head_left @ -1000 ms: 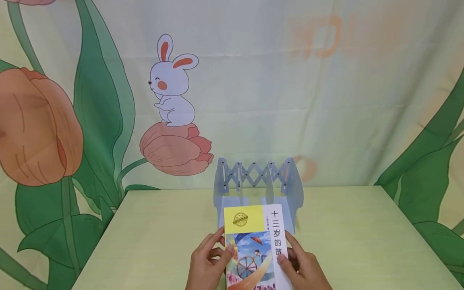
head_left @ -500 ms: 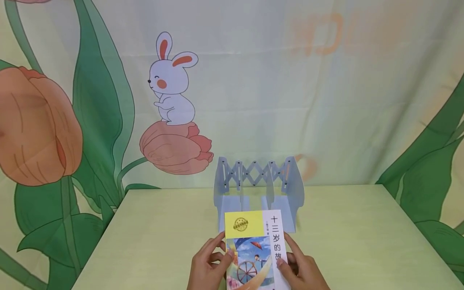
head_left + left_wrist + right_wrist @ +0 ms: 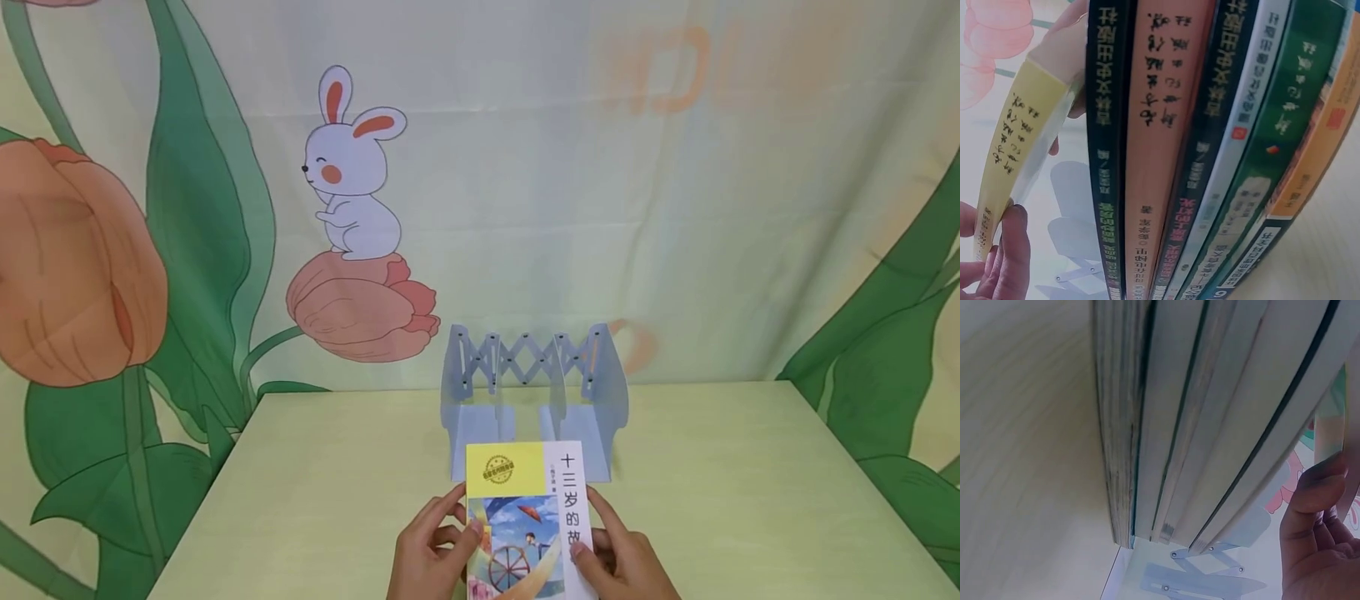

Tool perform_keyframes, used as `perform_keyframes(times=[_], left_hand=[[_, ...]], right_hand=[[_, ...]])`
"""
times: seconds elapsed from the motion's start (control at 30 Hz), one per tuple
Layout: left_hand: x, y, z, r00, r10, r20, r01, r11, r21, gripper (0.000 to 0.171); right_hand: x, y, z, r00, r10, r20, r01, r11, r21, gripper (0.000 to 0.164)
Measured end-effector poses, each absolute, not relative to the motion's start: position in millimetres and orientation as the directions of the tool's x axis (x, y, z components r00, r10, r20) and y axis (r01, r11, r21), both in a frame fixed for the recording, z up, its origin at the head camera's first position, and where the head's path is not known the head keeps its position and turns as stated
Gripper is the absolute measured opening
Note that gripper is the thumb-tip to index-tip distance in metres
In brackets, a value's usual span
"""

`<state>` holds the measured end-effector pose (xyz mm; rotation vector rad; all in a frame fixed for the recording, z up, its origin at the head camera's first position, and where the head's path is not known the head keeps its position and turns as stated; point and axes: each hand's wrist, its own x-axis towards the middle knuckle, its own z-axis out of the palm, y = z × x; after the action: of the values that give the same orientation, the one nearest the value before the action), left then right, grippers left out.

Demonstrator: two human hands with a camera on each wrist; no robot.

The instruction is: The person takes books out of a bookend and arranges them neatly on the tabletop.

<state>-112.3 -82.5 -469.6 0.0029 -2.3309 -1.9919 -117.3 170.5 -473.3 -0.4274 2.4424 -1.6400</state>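
A paperback book (image 3: pixel 513 471) with a yellow and white cover and a painted wheel picture is held up, front cover facing me. My left hand (image 3: pixel 431 550) grips its left edge, thumb on the cover. On the other edge, my right hand (image 3: pixel 633 562) holds it the same way. The left wrist view shows the book's yellow spine (image 3: pixel 1013 137) between the fingers. Beside it in that view is a row of several books (image 3: pixel 1160 150), spines showing; the right wrist view shows their page edges (image 3: pixel 1210 425). The book's lower end is out of the head view.
A blue-grey expandable book rack (image 3: pixel 615 383) with upright dividers and a crisscross back stands on the pale green table (image 3: pixel 337 492), just beyond the book. Behind the table hangs a curtain (image 3: pixel 525 167) printed with a rabbit and tulips.
The book has sunk slightly in the head view, showing more of the rack's base. Both hands keep their hold on its edges.
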Motion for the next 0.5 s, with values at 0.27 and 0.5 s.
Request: perform_keyframes(times=[0.27,0.5], left_hand=[[-112.8,-83.3,-472.4,-0.999,-0.028,0.038,0.033,0.168,0.985,0.051],[-112.6,-84.2,-475.4,-1.000,-0.007,-0.001,-0.002,0.173,0.985,0.052]], right_hand=[[-117.3,173.8,-476.2,-0.937,-0.348,0.022,-0.150,0.345,-0.926,0.071],[-117.3,174.1,-479.0,-0.937,-0.348,-0.009,-0.123,0.355,-0.927,0.072]])
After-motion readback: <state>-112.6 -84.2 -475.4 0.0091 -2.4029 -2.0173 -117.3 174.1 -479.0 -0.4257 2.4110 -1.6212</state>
